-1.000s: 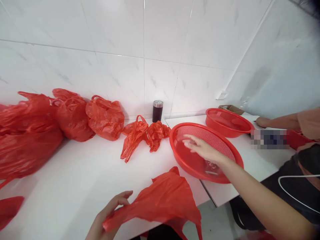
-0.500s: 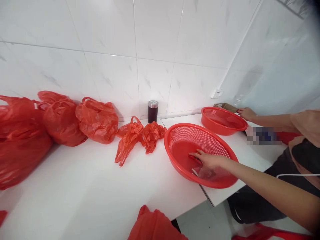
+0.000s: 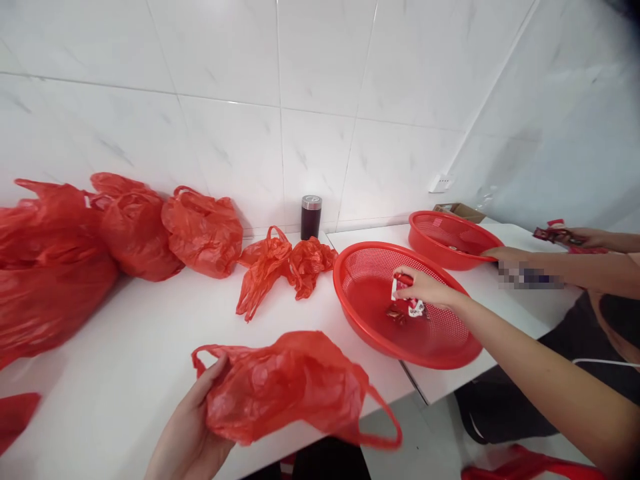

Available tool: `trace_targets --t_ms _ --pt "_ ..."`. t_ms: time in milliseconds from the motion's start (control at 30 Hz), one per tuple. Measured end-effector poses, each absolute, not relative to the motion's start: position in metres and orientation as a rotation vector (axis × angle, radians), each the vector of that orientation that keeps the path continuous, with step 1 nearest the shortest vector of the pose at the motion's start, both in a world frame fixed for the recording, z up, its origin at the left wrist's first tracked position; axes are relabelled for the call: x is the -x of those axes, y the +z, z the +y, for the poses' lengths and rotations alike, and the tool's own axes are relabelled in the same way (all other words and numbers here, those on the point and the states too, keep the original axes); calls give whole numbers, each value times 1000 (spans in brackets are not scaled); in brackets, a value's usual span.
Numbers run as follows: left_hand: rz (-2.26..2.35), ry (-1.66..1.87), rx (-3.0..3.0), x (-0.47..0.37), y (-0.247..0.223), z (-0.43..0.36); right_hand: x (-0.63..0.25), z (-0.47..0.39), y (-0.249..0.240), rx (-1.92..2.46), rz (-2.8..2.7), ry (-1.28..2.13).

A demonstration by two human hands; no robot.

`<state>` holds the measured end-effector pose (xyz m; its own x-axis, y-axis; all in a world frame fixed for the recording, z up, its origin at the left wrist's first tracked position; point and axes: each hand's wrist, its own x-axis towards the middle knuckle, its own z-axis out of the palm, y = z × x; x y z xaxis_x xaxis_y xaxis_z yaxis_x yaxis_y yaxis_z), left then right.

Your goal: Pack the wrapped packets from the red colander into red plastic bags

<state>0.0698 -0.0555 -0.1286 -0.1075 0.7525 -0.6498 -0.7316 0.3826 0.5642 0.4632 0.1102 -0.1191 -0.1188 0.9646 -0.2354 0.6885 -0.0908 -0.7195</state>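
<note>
White table (image 3: 150, 360), tiled wall (image 3: 225, 140) | translucent red plastic bag (image 3: 290, 380) over front edge, long axis left-right, handle loop (image 3: 381, 441) rightward | left hand (image 3: 193, 417) gripping it | right hand (image 3: 425, 290) pinching, seemingly, red-white packet (image 3: 395, 289)

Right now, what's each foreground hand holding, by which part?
Left hand grips a red bag beside one handle; right hand, at least one small packet, grip unclear.

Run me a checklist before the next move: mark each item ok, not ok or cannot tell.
1. Left hand has a grip on the red bag: ok.
2. Right hand has a grip on a packet: ok.
3. Right hand clear of the near basket: not ok, over or inside it.
4. Red bag's contents known: cannot tell through the plastic.
5. Co-worker's hand clear of the near basket: ok, at the far basket.
</note>
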Motion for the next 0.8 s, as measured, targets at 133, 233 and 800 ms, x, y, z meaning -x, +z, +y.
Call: trace_targets --t_ms 133,233,800 --pt "1087 1315 9 -78 -128 -46 -426 94 -79 1446 -1572 1220" --pt "1042 1323 48 -86 -131 -45 -364 59 -67 1201 -1549 1219" --pt "988 1452 29 -60 -143 -51 -228 27 -216 618 -2721 424"
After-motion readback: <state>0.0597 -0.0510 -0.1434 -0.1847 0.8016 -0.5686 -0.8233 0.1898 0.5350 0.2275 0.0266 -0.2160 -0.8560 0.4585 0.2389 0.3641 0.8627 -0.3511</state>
